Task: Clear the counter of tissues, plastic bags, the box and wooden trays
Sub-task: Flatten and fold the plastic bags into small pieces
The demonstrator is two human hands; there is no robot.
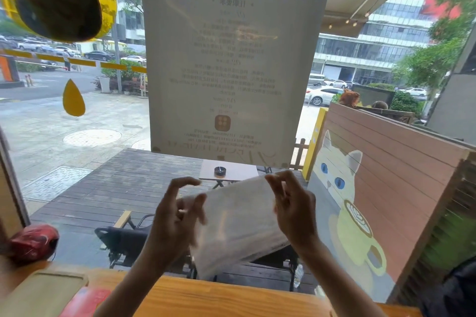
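A translucent plastic bag (237, 224) is held up in front of the window, above the wooden counter (231, 298). My right hand (291, 206) pinches its upper right edge. My left hand (175, 211) is at the bag's left edge, thumb against the plastic and fingers spread and blurred. A wooden tray (43, 291) lies on the counter at the lower left, with a red flat thing (87, 301) partly under my left forearm beside it. A crumpled red plastic bag (33, 240) sits at the counter's far left end.
The counter runs along a large window with a paper poster (231, 59) stuck on the glass. Outside are a wooden deck, a small table with an ashtray, black chairs and a cat mural panel (373, 201). A dark object (453, 288) is at the lower right.
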